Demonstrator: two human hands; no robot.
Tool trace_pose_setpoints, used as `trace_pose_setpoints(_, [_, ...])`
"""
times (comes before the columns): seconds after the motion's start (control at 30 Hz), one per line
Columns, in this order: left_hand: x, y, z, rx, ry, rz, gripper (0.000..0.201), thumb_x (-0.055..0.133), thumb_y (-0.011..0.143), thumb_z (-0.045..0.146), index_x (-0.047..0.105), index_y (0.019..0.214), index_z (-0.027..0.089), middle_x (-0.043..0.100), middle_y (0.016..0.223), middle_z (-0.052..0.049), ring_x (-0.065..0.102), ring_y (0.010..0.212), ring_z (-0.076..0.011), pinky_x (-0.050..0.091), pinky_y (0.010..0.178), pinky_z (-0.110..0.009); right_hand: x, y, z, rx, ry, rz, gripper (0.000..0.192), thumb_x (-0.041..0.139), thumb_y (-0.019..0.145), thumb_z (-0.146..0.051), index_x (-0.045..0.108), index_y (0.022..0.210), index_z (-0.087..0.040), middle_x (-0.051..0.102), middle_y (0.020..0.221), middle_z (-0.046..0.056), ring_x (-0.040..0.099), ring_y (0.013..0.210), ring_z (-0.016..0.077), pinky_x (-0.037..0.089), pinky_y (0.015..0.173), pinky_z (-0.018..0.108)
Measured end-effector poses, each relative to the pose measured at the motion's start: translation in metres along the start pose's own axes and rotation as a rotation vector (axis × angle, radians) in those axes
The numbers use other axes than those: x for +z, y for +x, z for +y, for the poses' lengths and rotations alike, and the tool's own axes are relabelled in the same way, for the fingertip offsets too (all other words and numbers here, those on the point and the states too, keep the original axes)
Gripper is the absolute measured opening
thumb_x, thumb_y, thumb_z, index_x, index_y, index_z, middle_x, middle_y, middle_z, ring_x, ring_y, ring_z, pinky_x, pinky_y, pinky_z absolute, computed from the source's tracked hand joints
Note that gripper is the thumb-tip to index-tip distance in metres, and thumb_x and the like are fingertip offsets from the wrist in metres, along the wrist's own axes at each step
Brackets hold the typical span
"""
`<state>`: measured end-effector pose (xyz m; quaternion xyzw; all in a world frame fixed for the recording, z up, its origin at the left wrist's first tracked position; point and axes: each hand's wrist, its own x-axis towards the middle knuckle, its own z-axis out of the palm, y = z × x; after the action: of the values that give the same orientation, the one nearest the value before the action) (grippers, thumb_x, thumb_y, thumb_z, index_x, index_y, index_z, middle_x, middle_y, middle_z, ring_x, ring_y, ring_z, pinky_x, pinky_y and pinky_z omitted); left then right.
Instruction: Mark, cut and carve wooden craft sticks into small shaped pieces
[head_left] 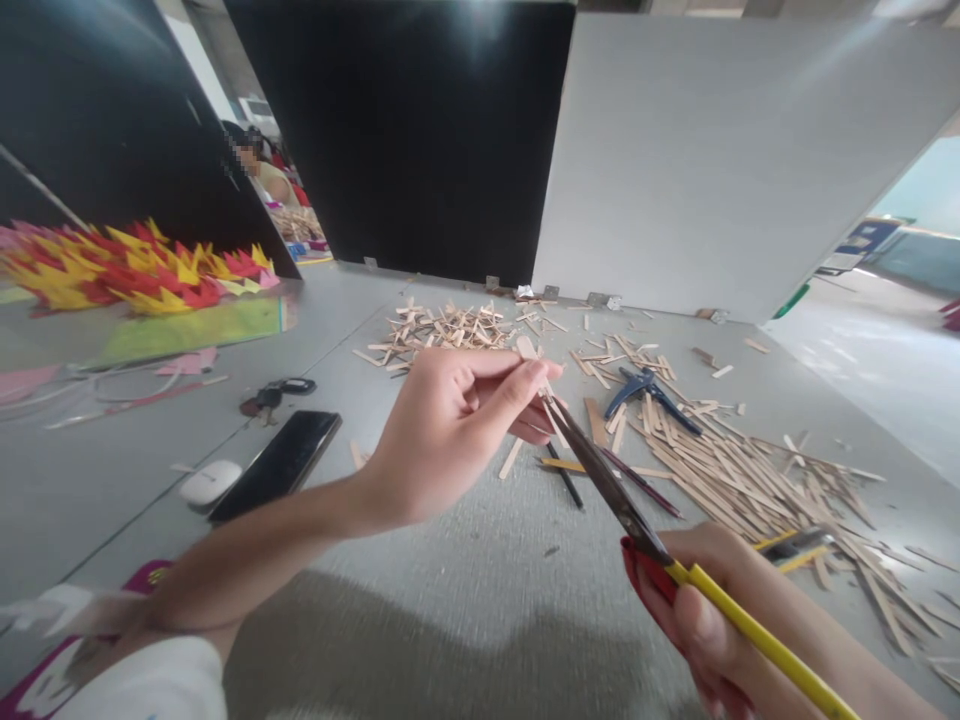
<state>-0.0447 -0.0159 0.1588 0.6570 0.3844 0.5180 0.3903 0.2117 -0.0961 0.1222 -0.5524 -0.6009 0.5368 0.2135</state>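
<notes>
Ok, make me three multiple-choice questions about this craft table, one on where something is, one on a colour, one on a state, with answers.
1. Where does the black phone lie?
A. left of the left hand
B. on the stick pile at right
C. against the black board

2. What colour are the scissors' handles?
A. blue and white
B. red and yellow
C. all black

3. What is the left hand doing?
A. resting flat on the table
B. pinching a thin wooden stick
C. holding the keys

Answers:
1 A, the phone sits on the grey table beside a white mouse, left of the left hand.
2 B, the scissors in the right hand show red and yellow at the grip.
3 B, thumb and fingers hold the wooden stick where the blades meet it.
</notes>
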Motion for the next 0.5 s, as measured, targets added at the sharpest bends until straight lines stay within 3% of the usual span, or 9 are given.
trace_pose_setpoints(0.17, [0.0, 0.001, -0.001, 0.026, 0.022, -0.016, 0.027, 0.066, 0.105, 0.031, 0.084, 0.089, 0.018, 0.084, 0.086, -0.005, 0.083, 0.072, -0.0174, 0.069, 0.068, -0.022, -0.003, 0.006, 0.011, -0.02, 0.008, -0.049, 0.076, 0.054, 0.083, -0.097, 0.056, 0.101, -0.023, 0.049, 0.079, -0.003, 0.046, 0.055, 0.0101, 0.036, 0.043, 0.022])
trace_pose_setpoints(0.37, [0.0, 0.0, -0.003, -0.017, 0.022, -0.033, 0.029, 0.067, 0.105, 0.037, 0.084, 0.089, 0.018, 0.085, 0.092, -0.005, 0.083, 0.076, -0.0184, 0.07, 0.071, -0.024, -0.001, 0.013, -0.013, -0.16, -0.102, -0.129, 0.072, 0.044, 0.09, -0.096, 0.038, 0.073, -0.026, 0.035, 0.068, -0.004, 0.039, 0.055, 0.0118, 0.036, 0.044, 0.023])
trace_pose_setpoints(0.5, [0.0, 0.0, -0.003, -0.057, 0.026, -0.028, 0.028, 0.07, 0.103, 0.039, 0.085, 0.092, 0.019, 0.084, 0.089, -0.005, 0.083, 0.076, -0.0204, 0.071, 0.071, -0.028, 0.003, 0.015, -0.023, -0.165, -0.14, -0.112, 0.074, 0.043, 0.09, -0.096, 0.032, 0.069, -0.026, 0.027, 0.063, -0.005, 0.033, 0.053, 0.0121, 0.029, 0.044, 0.025])
